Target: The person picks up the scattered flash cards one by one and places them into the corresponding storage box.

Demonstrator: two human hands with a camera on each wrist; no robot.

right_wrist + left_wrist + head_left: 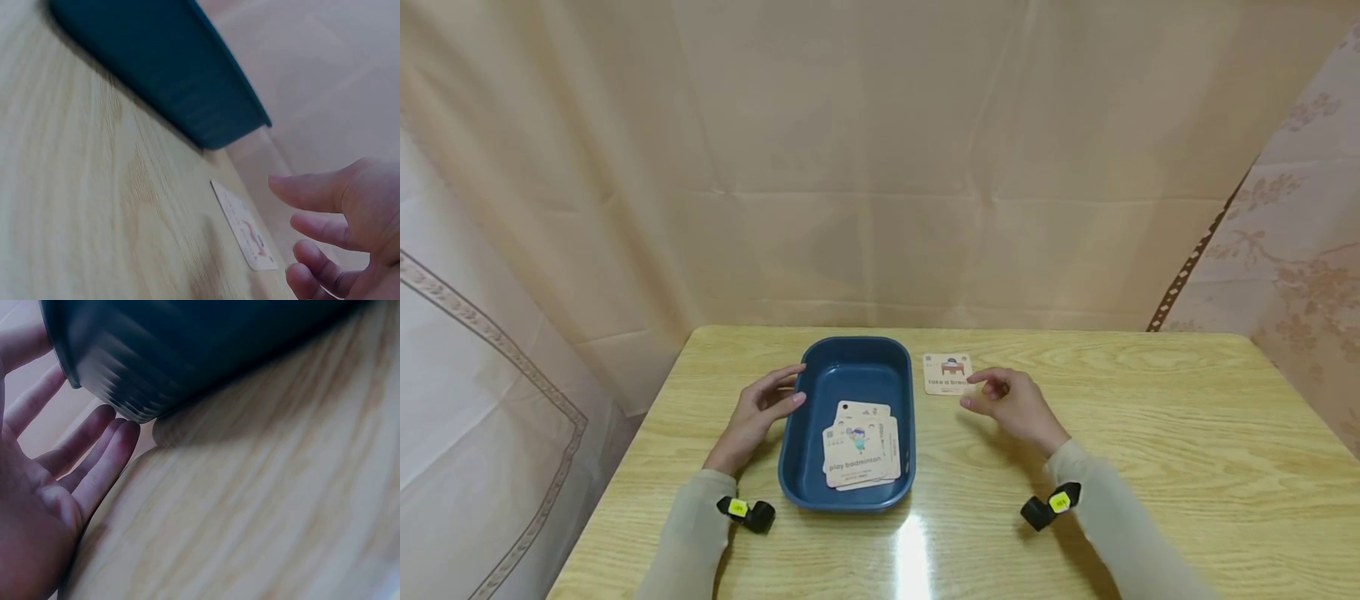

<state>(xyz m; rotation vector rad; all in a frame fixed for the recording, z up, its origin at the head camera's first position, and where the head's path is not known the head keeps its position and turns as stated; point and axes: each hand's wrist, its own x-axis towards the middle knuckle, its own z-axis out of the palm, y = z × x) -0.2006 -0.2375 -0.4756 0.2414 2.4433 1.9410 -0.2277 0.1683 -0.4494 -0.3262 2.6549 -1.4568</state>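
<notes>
A dark blue plastic tray (pixel 796 492) lies lengthwise on the table, with several picture cards piled in its near half. The top card (pixel 854 458) reads "play badminton". At the tray's left side, my left hand (pixel 762 414) touches the rim with its fingertips and thumb; the left wrist view shows the fingers (pixel 103 469) stretched along the outer wall. Outside the tray, to the right, a flat card (pixel 942 371) reads "take a break". My right hand (pixel 1011 404) hovers at that card's right edge, fingers loosely bent, thumb apart and nothing between them.
The wood-grain table (pixel 1135 417) stretches away to the right of the tray. A beige curtain (pixel 865 167) hangs along the table's back edge, and patterned cloth (pixel 1300 250) hangs at the right. Both wrists wear black camera straps (pixel 1051 506).
</notes>
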